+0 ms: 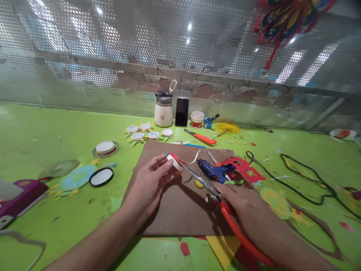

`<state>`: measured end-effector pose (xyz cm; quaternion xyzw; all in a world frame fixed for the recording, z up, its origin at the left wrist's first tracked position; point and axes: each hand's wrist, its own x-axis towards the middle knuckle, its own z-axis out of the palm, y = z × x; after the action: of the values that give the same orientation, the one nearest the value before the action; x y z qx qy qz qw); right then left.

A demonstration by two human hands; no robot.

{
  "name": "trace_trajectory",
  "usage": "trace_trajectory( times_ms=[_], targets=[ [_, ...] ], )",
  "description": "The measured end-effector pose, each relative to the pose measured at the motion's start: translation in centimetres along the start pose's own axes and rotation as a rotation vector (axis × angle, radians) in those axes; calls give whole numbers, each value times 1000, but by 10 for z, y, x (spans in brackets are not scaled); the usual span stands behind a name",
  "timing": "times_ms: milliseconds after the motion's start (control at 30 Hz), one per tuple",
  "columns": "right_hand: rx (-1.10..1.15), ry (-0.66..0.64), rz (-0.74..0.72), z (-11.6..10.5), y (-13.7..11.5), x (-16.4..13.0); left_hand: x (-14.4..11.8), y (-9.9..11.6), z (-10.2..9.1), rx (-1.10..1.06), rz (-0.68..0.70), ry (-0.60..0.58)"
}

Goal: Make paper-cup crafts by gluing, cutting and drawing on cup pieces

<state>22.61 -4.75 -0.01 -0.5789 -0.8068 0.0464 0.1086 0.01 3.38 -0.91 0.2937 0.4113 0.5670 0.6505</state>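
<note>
While the left hand [149, 180] pinches a small white-and-red piece [173, 161], the right hand [239, 199] grips red-handled scissors [203, 184], blades meeting that piece over the brown board [180, 210]. Blue glue gun [214, 171] lies just beyond at 12 o'clock; black cord [299, 180] trails at 2 o'clock.

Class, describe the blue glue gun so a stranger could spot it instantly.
Find the brown board lying on the green table. Near its far right corner, beside the right hand holding the red-handled scissors, lies the glue gun, the only dark blue tool there.
</note>
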Motion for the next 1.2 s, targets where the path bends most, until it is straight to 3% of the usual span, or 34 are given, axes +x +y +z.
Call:
trace_trajectory(
  times_ms=[1000,1200],
  targets=[
    [2,4,-14,1,-2,0,0,-3,-1,-32,55,-11],
    [1,69,-22,5,1,1,2,-2,-2,-6,54,-1]
  ],
)
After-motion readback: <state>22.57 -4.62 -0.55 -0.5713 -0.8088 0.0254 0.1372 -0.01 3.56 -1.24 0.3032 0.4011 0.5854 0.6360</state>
